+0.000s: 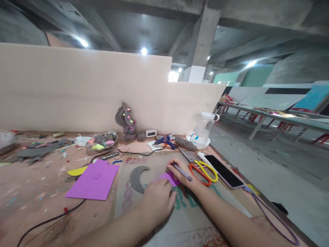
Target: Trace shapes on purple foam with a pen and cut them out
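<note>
My right hand [178,171] is closed around a pen [183,172], whose upper end points back toward my forearm. A small purple foam piece [168,177] lies between my two hands, partly covered by them. My left hand [158,198] is curled with its fingers at the near edge of that piece; its fingertips are partly hidden. Just left of my hands, a grey crescent-shaped cutout [137,179] rests on the printed cardboard [190,219]. Scissors [203,171] with orange and yellow handles lie to the right of my right hand.
Purple sheets [95,181] lie left, beside a black cord [56,216]. Behind are a bowl of scraps [101,141], a decorated grey figure [126,121], a blue glue gun [166,140] and yarn [185,143]. A phone [223,170] and water jug [202,130] stand near the right edge.
</note>
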Available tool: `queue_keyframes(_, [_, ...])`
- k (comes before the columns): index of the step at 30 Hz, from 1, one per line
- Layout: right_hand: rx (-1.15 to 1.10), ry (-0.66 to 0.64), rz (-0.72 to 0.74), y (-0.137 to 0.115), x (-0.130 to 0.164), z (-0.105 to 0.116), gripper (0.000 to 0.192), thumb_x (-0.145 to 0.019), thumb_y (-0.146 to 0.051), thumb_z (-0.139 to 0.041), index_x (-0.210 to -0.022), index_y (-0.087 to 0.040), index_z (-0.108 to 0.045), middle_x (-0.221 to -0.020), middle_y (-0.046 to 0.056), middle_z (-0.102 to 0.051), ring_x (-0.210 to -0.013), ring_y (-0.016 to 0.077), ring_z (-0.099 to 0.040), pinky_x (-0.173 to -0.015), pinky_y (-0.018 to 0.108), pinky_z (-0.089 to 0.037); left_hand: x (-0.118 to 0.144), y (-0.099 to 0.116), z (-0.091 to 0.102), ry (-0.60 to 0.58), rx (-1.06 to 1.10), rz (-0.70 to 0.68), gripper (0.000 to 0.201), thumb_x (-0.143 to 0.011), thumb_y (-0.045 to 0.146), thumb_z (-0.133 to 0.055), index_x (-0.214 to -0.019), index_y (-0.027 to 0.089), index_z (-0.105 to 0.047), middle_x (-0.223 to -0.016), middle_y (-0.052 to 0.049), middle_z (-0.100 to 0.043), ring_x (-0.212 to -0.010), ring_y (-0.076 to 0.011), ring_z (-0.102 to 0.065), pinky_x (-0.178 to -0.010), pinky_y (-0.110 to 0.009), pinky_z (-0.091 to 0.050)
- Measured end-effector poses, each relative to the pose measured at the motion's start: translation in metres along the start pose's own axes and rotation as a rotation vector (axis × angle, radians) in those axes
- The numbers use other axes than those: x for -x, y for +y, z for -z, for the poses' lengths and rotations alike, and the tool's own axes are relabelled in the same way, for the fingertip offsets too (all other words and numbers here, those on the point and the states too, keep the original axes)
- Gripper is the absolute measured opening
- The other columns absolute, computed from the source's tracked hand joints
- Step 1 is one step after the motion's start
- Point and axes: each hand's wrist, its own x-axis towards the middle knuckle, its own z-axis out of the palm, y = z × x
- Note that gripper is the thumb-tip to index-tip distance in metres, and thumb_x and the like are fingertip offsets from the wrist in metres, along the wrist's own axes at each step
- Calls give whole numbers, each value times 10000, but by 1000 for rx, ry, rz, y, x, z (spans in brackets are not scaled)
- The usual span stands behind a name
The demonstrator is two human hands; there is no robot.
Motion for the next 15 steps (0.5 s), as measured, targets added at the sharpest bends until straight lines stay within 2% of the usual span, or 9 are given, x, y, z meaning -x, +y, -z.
queue_keyframes(2, [-10,-12,4,-1,1,1,188,-838,-401,-564,-815,-217,-534,-538,-40,-567,-384,132,-505,-388,236,-377,-2,-7,3,11,4,51,490,-963,385,-464,-1328,74,-565,-1374,-218,-574,-1277,-303,-539,-1041,-444,-447])
queue_keyframes(3, [-15,-18,2,-1,1,1,195,-840,-406,-558,-820,-214,-534,-545,-39,-574,-382,131,-512,-386,234,-376,-2,-10,4,-20,51,29,585,-942,449,-491,-1376,57,-518,-1432,-235,-515,-1333,-323,-483,-1069,-458,-418])
queue_keyframes(4, [-18,-23,-2,-1,1,1,204,-844,-413,-548,-824,-211,-532,-555,-36,-585,-375,130,-515,-379,232,-370,-1,-10,3,-66,124,-35,615,-929,495,-501,-1389,88,-516,-1452,-210,-505,-1347,-314,-469,-1079,-442,-408])
queue_keyframes(6, [-18,-25,-11,1,0,1,220,-840,-425,-545,-825,-206,-533,-593,-22,-617,-369,129,-528,-366,229,-362,0,-9,3,-149,279,-185,494,-965,489,-424,-1333,204,-590,-1408,-108,-579,-1300,-245,-523,-1063,-379,-419])
queue_keyframes(7, [-16,-22,-16,2,-1,1,225,-834,-429,-550,-827,-204,-534,-608,-16,-628,-374,130,-537,-365,229,-363,0,-8,2,-157,323,-211,458,-986,460,-380,-1317,236,-603,-1390,-83,-598,-1285,-224,-535,-1062,-372,-415])
queue_keyframes(9, [-11,-16,-23,5,-2,1,231,-822,-432,-559,-836,-203,-537,-624,-13,-637,-385,130,-546,-371,229,-372,1,-5,2,-146,342,-169,516,-966,467,-419,-1390,195,-530,-1456,-133,-526,-1353,-266,-462,-1098,-442,-373])
queue_keyframes(11, [-6,-14,-27,6,-3,1,234,-817,-435,-563,-842,-203,-537,-610,-20,-629,-389,128,-544,-383,229,-379,3,-4,3,-222,393,-184,608,-910,528,-503,-1407,179,-512,-1490,-151,-481,-1399,-305,-399,-1114,-477,-352])
queue_keyframes(13, [-5,-15,-20,5,-2,1,249,-817,-452,-558,-835,-205,-535,-582,-26,-613,-385,130,-537,-387,229,-374,5,-5,5,-323,478,-236,502,-952,521,-410,-1304,230,-617,-1420,-91,-570,-1359,-270,-462,-1099,-430,-383])
queue_keyframes(15, [-11,-14,3,3,-2,0,275,-817,-483,-549,-820,-207,-535,-538,-33,-583,-384,136,-529,-389,234,-371,8,-7,7,-290,480,-177,526,-999,453,-272,-1305,192,-611,-1396,-114,-587,-1335,-268,-488,-1104,-447,-374])
